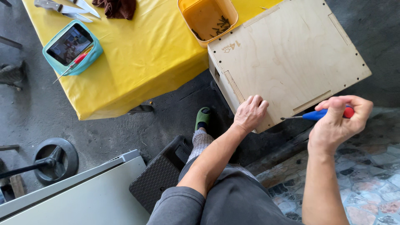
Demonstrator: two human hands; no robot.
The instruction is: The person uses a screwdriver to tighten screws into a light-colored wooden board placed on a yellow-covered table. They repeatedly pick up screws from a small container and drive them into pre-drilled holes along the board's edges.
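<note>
**Screwdriver at the box's near edge**

Beside the yellow-covered table point(137, 62), a plywood box point(291, 54) sits tilted on the dark floor, and the person works at its near edge. The likeliest trouble, as I judge it, is the screwdriver point(316, 115) slipping: its thin shaft meets the box right at the lower edge, close to a corner, and a tip that rides out of the screw head could gouge the pale wood or jab toward the left hand point(250, 113), which rests just beside that spot. The box could also shift under the push, since only one hand steadies it and it stands at an angle.

That left hand lies mostly flat, fingers loosely spread and curled over the box's near edge, pressing on it rather than gripping. The right hand point(337, 121) is clenched around the screwdriver's blue and red handle, with the shaft pointing left into the edge of the box.

On the table sits a yellow tub point(189, 8) with a few dark screws in its bottom, touching the box's far corner. Further left are a teal tray point(93, 53) holding a phone and, by the far edge, some metal blades. A green shoe point(203, 117) shows below the box.
</note>
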